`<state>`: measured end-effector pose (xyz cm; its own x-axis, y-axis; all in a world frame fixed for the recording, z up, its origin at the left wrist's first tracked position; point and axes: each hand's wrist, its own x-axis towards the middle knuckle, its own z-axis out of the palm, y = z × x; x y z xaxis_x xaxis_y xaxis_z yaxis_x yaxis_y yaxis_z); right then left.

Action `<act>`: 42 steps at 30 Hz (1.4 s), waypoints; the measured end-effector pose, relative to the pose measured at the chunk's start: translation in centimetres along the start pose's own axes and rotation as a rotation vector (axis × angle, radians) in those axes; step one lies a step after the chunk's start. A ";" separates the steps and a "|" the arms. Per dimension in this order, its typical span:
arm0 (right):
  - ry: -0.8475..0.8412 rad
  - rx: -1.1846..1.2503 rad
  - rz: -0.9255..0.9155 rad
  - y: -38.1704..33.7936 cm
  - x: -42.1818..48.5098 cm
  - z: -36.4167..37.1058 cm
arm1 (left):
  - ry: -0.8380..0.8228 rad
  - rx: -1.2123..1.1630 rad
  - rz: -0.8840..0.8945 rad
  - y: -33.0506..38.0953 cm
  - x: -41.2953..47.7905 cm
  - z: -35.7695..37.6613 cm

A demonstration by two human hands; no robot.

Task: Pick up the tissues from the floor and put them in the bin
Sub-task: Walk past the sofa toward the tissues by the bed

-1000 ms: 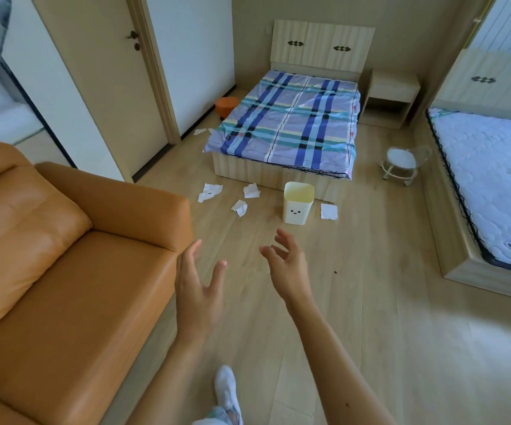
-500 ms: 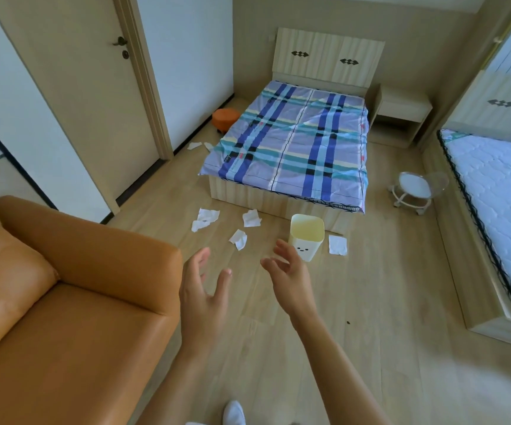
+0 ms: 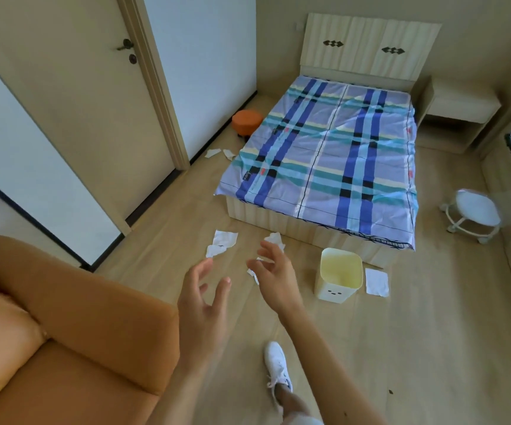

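Several white tissues lie on the wooden floor near the foot of the bed. One crumpled tissue [image 3: 222, 242] lies left of my hands. A second tissue [image 3: 275, 239] and a third tissue [image 3: 252, 273] are partly hidden behind my right hand. A flat tissue [image 3: 377, 282] rests just right of the pale yellow bin [image 3: 338, 276], which stands upright with nothing visible inside. Two more tissues [image 3: 219, 153] lie far off by the wall. My left hand [image 3: 203, 305] and my right hand [image 3: 274, 273] hover in the air with fingers spread, holding nothing.
An orange sofa [image 3: 64, 342] fills the left foreground. A bed with a plaid sheet [image 3: 324, 154] stands ahead, an orange stool [image 3: 246, 121] at its left and a white stool [image 3: 475, 211] at its right. My white shoe [image 3: 277, 368] steps on the floor.
The view has advanced toward the bed, so the bin and tissues are nearer. Both hands stay open and raised; my right hand now overlaps two tissues.
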<state>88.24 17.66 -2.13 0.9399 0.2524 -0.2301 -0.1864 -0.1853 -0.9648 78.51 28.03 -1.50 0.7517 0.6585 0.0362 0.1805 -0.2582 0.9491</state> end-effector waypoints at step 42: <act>0.119 -0.066 0.121 -18.2 88.0 35.9 | -0.200 0.138 0.021 -5.1 95.4 5.7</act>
<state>164.06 77.39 -9.40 0.9396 0.1110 -0.3239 -0.2849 -0.2709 -0.9195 152.90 88.17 -4.67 0.8642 0.5027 -0.0203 0.2384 -0.3737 0.8964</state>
